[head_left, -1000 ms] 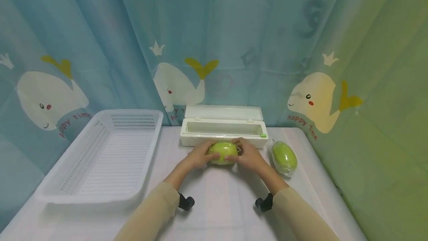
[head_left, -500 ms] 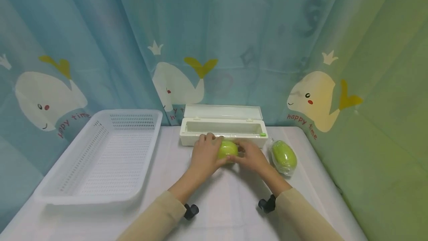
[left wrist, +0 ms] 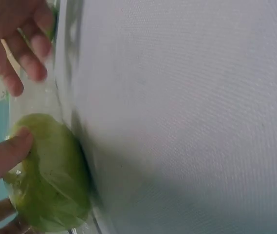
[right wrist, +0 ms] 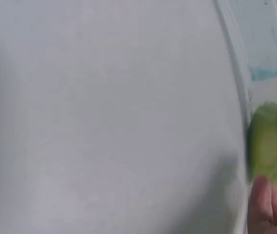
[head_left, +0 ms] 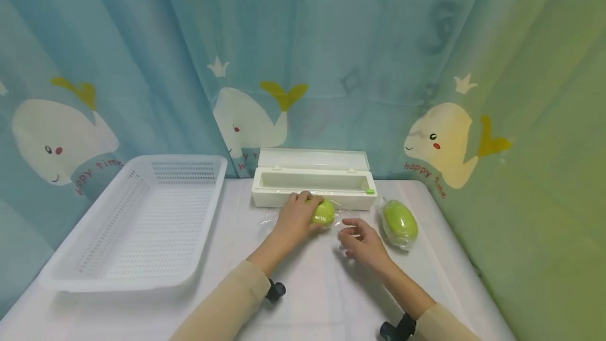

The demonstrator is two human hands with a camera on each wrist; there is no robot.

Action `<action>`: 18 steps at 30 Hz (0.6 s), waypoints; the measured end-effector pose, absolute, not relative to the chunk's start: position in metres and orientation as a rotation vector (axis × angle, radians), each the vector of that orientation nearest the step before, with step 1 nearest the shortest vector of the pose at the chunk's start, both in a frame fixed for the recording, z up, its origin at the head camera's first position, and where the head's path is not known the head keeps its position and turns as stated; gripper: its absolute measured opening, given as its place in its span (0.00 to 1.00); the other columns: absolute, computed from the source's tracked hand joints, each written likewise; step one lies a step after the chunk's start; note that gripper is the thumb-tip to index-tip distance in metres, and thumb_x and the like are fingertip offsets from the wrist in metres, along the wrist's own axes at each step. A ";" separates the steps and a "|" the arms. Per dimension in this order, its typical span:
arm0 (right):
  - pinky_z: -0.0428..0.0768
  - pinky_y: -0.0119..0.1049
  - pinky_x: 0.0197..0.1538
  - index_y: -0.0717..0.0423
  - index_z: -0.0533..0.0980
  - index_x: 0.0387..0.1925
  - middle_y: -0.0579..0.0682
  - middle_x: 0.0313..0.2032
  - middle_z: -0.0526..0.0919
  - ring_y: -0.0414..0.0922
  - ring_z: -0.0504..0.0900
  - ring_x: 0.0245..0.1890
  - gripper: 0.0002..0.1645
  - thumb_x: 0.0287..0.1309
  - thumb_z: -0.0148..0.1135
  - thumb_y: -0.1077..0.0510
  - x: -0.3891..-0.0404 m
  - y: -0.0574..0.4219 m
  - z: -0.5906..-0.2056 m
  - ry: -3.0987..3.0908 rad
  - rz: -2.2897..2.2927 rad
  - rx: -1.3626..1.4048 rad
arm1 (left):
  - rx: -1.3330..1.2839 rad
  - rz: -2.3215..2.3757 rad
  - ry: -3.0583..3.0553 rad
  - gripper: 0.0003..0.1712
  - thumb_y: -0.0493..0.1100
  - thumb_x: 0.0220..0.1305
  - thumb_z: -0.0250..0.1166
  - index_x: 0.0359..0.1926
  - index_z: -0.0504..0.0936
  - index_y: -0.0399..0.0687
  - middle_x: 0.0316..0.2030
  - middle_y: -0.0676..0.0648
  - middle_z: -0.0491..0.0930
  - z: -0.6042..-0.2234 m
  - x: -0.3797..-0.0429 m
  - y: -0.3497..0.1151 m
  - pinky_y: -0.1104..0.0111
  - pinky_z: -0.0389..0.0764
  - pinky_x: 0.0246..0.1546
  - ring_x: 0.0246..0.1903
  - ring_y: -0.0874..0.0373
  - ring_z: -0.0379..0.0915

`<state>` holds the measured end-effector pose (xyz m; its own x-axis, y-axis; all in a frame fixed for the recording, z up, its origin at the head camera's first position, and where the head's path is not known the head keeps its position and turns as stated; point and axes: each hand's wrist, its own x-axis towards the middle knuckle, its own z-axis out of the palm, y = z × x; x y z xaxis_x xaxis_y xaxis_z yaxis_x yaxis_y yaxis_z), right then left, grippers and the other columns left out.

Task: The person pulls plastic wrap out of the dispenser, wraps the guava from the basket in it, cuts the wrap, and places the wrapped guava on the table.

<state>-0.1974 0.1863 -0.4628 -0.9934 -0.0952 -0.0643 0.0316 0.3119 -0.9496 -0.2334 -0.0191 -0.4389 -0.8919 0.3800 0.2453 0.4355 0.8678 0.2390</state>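
Observation:
My left hand grips a green oval fruit, its thumb on the near side and fingers over the top. Clear plastic film covers the fruit in the left wrist view, and loose film spreads to its right on the table. Just right of that film, my right hand is held with loosely bent fingers and nothing between them. Directly behind the fruit stands a white cling film dispenser, its lid raised, with a green slide cutter at the right end.
A second green fruit, wrapped in clear film, lies to the right. On the left sits a white slotted plastic basket. Behind the white-covered table hangs a blue curtain with printed whales.
Both hands were on the fruit's two ends. The left hand has moved over its top, and the right hand has let go and drawn back toward the near right.

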 end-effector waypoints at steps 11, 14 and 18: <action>0.77 0.32 0.41 0.65 0.77 0.52 0.54 0.47 0.76 0.43 0.75 0.40 0.24 0.70 0.55 0.48 -0.240 0.135 -0.468 2.324 -1.949 0.410 | -0.639 -0.536 -2.848 0.38 0.55 0.49 0.77 0.61 0.76 0.54 0.54 0.45 0.77 -0.437 -0.235 -0.025 0.57 0.79 0.47 0.50 0.47 0.73; 0.76 0.37 0.48 0.66 0.72 0.56 0.58 0.53 0.73 0.48 0.74 0.46 0.28 0.67 0.55 0.47 -0.244 0.127 -0.466 2.357 -1.950 0.471 | -0.631 -0.578 -2.859 0.38 0.55 0.49 0.77 0.62 0.75 0.55 0.56 0.45 0.77 -0.438 -0.235 -0.027 0.56 0.79 0.48 0.51 0.46 0.72; 0.72 0.44 0.58 0.64 0.62 0.62 0.61 0.56 0.69 0.53 0.71 0.54 0.31 0.66 0.56 0.48 -0.245 0.122 -0.465 2.305 -2.038 0.531 | -0.631 -0.606 -2.860 0.38 0.55 0.49 0.77 0.62 0.75 0.56 0.56 0.45 0.76 -0.439 -0.237 -0.030 0.55 0.78 0.50 0.52 0.46 0.71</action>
